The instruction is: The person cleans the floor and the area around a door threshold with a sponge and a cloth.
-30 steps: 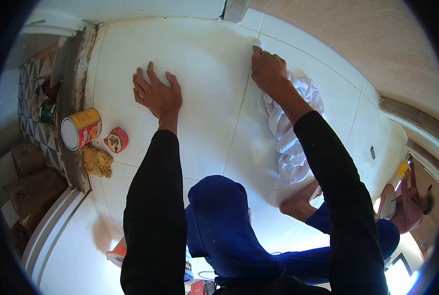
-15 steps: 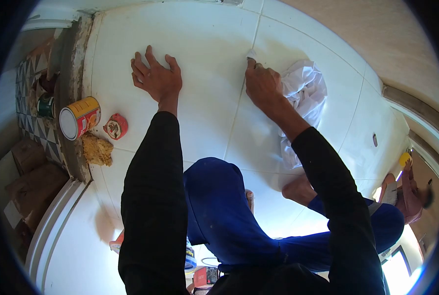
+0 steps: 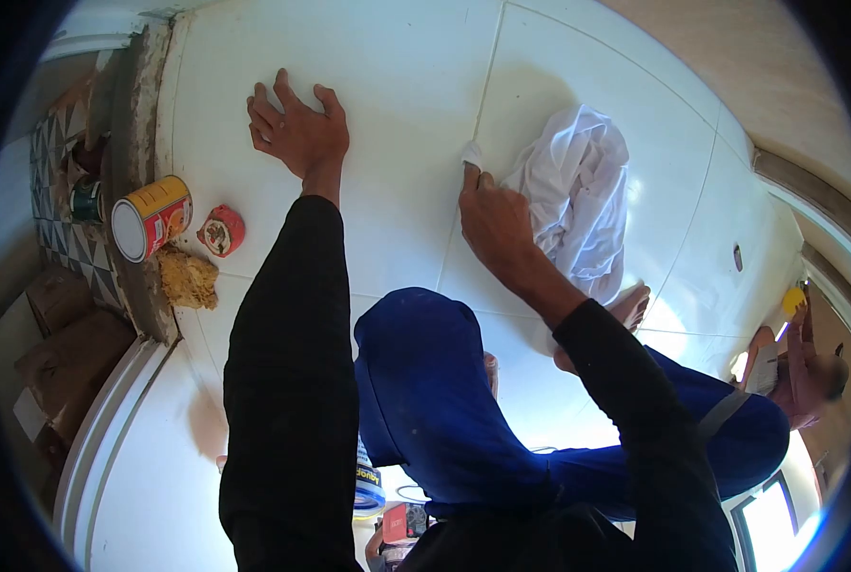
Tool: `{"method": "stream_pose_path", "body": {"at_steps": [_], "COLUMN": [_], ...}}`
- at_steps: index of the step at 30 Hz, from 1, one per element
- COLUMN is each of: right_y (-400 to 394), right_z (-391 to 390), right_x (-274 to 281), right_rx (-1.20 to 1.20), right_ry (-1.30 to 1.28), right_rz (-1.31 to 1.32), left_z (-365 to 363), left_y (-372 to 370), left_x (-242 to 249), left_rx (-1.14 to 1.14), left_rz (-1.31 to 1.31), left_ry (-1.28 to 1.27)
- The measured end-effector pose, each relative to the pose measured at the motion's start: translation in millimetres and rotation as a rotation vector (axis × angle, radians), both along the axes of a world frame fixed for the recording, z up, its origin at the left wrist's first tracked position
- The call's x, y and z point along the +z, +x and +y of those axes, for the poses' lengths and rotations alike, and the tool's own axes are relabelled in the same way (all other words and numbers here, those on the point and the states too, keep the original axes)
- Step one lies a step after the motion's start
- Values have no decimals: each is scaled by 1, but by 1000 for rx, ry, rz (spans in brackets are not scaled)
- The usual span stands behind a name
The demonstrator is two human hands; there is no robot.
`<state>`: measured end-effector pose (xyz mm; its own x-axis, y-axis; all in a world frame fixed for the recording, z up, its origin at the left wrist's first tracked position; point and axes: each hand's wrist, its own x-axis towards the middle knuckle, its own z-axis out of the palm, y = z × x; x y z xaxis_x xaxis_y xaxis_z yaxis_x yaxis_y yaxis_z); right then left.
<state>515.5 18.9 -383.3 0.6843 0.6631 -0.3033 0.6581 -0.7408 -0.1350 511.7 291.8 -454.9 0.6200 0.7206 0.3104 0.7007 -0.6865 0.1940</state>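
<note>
My left hand (image 3: 303,131) rests on the white tiled floor (image 3: 397,105) with its fingers spread and nothing in them. My right hand (image 3: 499,221) is closed, its index finger pointing along a tile joint. A small white piece, which looks like cloth, covers that fingertip and touches the floor at the joint. Beside this hand, the crumpled white cloth (image 3: 583,195) lies in a loose heap. Whether the white tip joins the heap is hidden by the hand.
Left of my left hand are a red and yellow can (image 3: 163,210) on its side, a red round container (image 3: 222,232) and a yellowish sponge-like clump (image 3: 188,278). A labelled bucket (image 3: 369,486) stands near my knee. At the far right another person (image 3: 807,381) holds something yellow.
My right hand has slid along the tile joint toward my body, the white piece still at its fingertip. The white cloth heap has shifted and bunched up. My left hand stays nearly in place.
</note>
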Motion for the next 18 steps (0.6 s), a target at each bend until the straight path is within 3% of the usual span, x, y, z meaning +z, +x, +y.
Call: {"method": "stream_pose_path", "body": {"at_steps": [10,12,16,18], "right_y": [-101,-101,-72,-40], "right_z": [-21,-14,-1,5], "right_x": [10,10,3,-3], "right_rx": [-115,-244,-270,-273], "right_ry": [-84,12,-35,63], "right_rz": [279,217,163,58], "left_z": [-1,0,2,2], "left_y": [-1,-2,-3,-3], "left_x": [0,1,-2,-3], "left_rx": [-13,-18,-13,-25], "left_rz": [-27,-34,-20,-26], "left_ry": [-31,-41,-34,-18]}}
